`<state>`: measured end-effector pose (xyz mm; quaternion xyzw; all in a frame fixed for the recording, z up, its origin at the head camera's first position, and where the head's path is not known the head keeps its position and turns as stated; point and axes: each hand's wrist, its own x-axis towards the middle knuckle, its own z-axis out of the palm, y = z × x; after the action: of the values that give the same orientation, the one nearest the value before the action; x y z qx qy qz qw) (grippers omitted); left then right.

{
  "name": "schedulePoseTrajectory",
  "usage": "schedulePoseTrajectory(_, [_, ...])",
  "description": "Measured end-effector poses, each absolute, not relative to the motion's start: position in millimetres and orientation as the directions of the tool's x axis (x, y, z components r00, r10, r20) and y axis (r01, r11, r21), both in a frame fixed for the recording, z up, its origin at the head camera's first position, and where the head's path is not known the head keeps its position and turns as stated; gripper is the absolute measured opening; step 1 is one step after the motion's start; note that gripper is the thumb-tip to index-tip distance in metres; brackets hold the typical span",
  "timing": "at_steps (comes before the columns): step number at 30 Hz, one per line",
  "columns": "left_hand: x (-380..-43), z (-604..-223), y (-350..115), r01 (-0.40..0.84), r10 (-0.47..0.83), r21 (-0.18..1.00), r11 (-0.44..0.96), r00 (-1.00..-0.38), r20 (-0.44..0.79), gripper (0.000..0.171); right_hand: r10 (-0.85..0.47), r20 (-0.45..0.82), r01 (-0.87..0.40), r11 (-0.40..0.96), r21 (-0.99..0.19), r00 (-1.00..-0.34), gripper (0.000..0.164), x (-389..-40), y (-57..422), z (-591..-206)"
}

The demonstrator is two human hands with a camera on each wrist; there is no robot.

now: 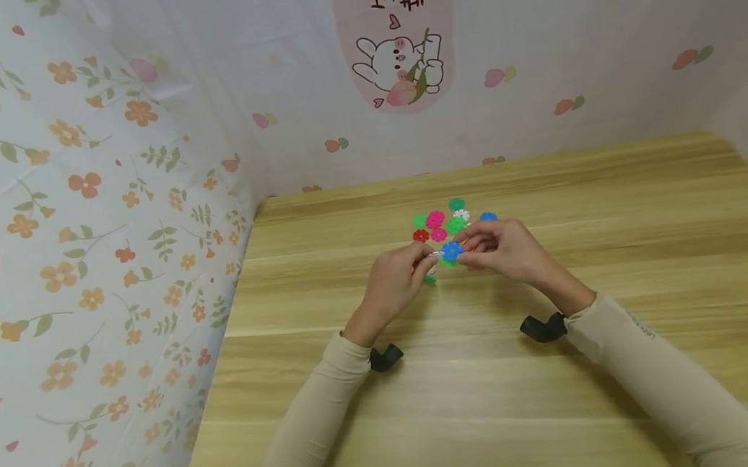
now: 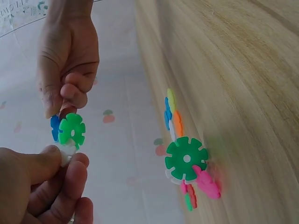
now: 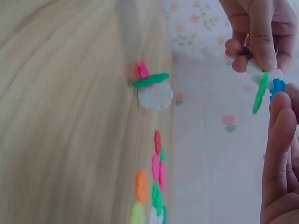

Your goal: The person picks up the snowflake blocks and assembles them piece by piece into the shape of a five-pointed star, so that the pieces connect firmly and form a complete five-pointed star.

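Observation:
Above the table, my left hand (image 1: 393,281) pinches a white notched flower disc (image 2: 68,150) between thumb and fingers. A bright green disc (image 2: 72,129) stands in the white one at an angle. My right hand (image 1: 508,251) holds a blue disc (image 1: 452,250) by thumb and fingertips, close against the white disc. Whether their notches interlock, I cannot tell. On the table below the left hand stands a joined group: a dark green disc (image 2: 186,157), a pink disc (image 2: 208,184) and a white disc (image 3: 155,96).
Loose discs lie beyond the hands, among them pink (image 1: 435,219), red (image 1: 420,236), green (image 1: 456,224) and blue (image 1: 488,216). An orange disc (image 3: 142,186) lies nearer the right hand. The wooden table (image 1: 387,428) meets a printed cloth (image 1: 290,145) behind and at left.

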<state>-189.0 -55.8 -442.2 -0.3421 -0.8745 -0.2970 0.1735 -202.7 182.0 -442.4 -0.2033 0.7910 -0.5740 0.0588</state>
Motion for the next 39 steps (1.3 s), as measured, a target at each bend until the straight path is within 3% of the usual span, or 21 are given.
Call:
schedulePoseTrajectory(5, [-188,-442,-53,0.740,0.495,0.384,0.552,-0.662,0.563,0.008,-0.378,0.112,-0.188,0.172,-0.967,-0.919,0.031,-203,182,-445])
schedulePoseTrajectory(14, [-187,-447,-50,0.720,0.446,0.405,0.564,-0.678,0.584,0.011,-0.365,0.142,-0.197,0.120,-0.973,-0.920,0.023,-204,175,-449])
schedulePoseTrajectory(21, [-189,-451,-52,0.660,0.405,0.528,0.534,-0.748,0.526,0.011,-0.350,0.146,-0.218,0.177,-0.960,-0.925,0.029,-206,178,-450])
schedulePoseTrajectory(27, [-189,-456,-57,0.597,0.368,0.599,0.534,-0.802,0.471,0.009,-0.179,0.171,-0.196,0.131,-0.972,-0.969,0.033,-214,201,-463])
schedulePoseTrajectory(32, [-194,-458,-61,0.530,0.323,0.632,0.566,-0.848,0.421,0.012,-0.044,0.101,-0.108,0.221,-0.969,-0.994,0.036,-222,221,-471])
schedulePoseTrajectory(39, [-204,-463,-65,0.387,0.263,0.619,0.683,-0.921,0.286,0.014,0.010,-0.029,0.031,0.290,-0.957,-1.000,0.042,-231,234,-484])
